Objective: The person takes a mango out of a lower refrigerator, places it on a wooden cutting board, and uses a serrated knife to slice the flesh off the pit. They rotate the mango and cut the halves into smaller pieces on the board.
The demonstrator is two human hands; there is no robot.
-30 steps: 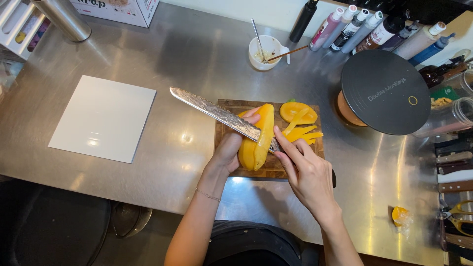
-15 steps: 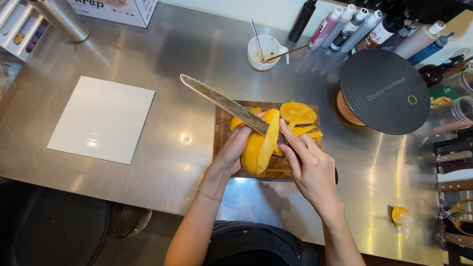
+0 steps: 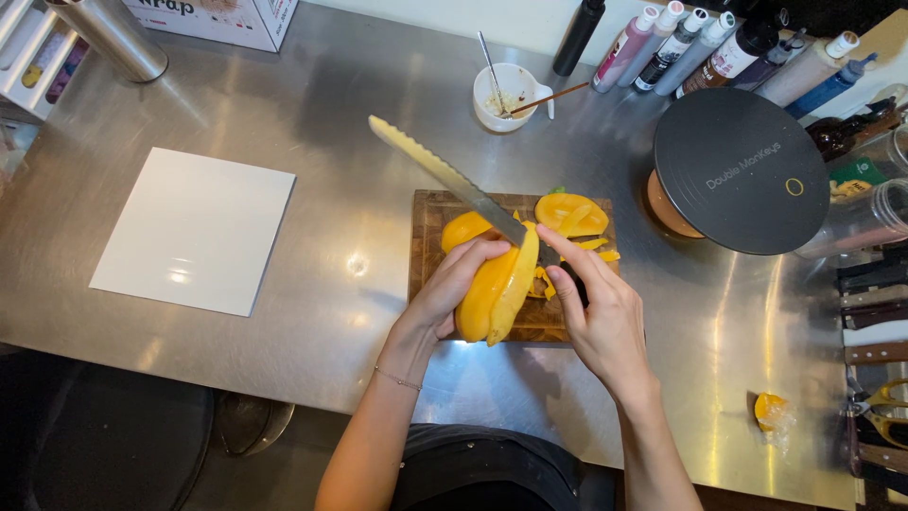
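1. The left hand (image 3: pixel 454 284) cups a yellow mango (image 3: pixel 487 293) from its left side, fingers curled over the top, steadying it on the wooden cutting board (image 3: pixel 430 227) near the front edge of the tabletop (image 3: pixel 331 95). Those fingertips sit just beside the blade; a slip of the wet fruit could carry them under it.

2. The right hand (image 3: pixel 596 308) is closed around the handle of a long serrated knife (image 3: pixel 445 175), forefinger stretched along the top towards the blade. The blade has entered the fruit at its upper end and its tip points away to the upper left. If it meets the hard stone inside, it may twist or jump sideways towards either hand.

3. A slab of mango is peeling open beside the cut and could flop off the board's front edge.

4. Cut mango pieces (image 3: pixel 570 214) lie at the board's far right corner, touching or just beside the working zone; a sweep of the knife could push them onto the steel.

5. Farther off, a small white cup (image 3: pixel 511 95) holding utensils stands beyond the knife's tip, well apart. A white square board (image 3: pixel 194 230) lies to the left.
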